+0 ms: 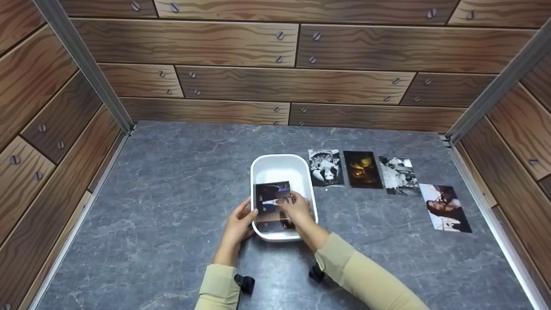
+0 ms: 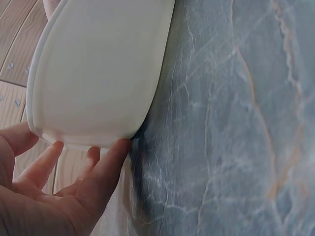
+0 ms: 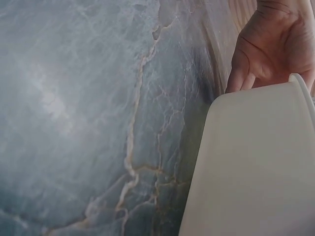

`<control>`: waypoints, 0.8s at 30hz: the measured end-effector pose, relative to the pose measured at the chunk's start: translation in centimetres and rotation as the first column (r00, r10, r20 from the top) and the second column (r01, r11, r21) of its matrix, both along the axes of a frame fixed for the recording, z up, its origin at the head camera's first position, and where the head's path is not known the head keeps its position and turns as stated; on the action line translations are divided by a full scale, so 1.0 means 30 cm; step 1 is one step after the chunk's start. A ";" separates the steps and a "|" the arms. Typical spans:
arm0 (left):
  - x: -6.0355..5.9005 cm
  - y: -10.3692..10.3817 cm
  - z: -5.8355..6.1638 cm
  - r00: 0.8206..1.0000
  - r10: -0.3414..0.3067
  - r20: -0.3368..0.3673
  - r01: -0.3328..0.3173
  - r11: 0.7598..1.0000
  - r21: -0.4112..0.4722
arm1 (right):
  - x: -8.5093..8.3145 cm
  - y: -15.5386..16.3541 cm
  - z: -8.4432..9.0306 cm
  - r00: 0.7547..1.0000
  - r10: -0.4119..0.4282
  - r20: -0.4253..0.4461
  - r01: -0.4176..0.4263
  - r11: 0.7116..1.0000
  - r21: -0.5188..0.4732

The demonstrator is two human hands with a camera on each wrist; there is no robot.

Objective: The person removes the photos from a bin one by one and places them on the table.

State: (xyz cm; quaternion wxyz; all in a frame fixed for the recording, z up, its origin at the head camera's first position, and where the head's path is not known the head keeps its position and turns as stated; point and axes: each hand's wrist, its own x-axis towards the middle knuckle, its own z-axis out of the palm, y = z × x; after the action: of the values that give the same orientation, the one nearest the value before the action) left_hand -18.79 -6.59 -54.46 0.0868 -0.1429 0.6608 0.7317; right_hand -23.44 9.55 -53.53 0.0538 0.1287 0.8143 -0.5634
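Note:
A white plastic tub (image 1: 282, 161) stands on the table, with a dark colour photo (image 1: 267, 202) in its near half. My right hand (image 1: 297, 211) reaches over the tub's right side, pinching the photo between thumb and fingers near its right edge; part of the print is hidden behind the hand. On the near left side, my left hand (image 1: 236, 226) holds the tub, thumb at the rim and fingertips against the outer wall. The left wrist view shows this left hand (image 2: 69, 187) spread across the tub's wall (image 2: 103, 73). In the right wrist view, the tub (image 3: 256, 157) hides its fingertips.
To the right of the tub lie a black-and-white photo (image 1: 326, 168), a dark golden photo (image 1: 363, 170), another black-and-white photo (image 1: 399, 175) and a colour portrait photo (image 1: 446, 208). Wood-patterned panels (image 1: 241, 82) wall in the grey marbled table (image 1: 172, 193).

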 end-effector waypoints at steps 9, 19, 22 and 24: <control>-0.004 -0.002 0.005 1.000 0.003 0.002 -0.003 1.000 -0.007 | -0.003 0.010 -0.009 0.994 -0.035 -0.101 0.017 0.984 -0.179; -0.002 0.002 0.008 1.000 -0.003 0.018 0.003 1.000 0.016 | 0.003 0.133 0.109 0.983 -0.089 -0.160 0.044 0.963 -0.265; 0.000 0.001 0.005 1.000 -0.002 0.011 0.002 1.000 0.019 | 0.023 0.214 0.134 0.976 -0.130 -0.175 0.071 0.949 -0.307; -0.001 0.000 0.005 1.000 -0.002 0.009 0.002 1.000 0.021 | 0.037 0.275 0.140 0.972 -0.162 -0.170 0.099 0.939 -0.331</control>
State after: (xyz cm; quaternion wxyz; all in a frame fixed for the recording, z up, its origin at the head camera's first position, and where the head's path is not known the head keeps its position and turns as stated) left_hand -18.82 -6.59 -54.32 0.0918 -0.1446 0.6529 0.7378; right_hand -22.32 17.80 -49.34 -0.0435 0.1164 0.7032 -0.7001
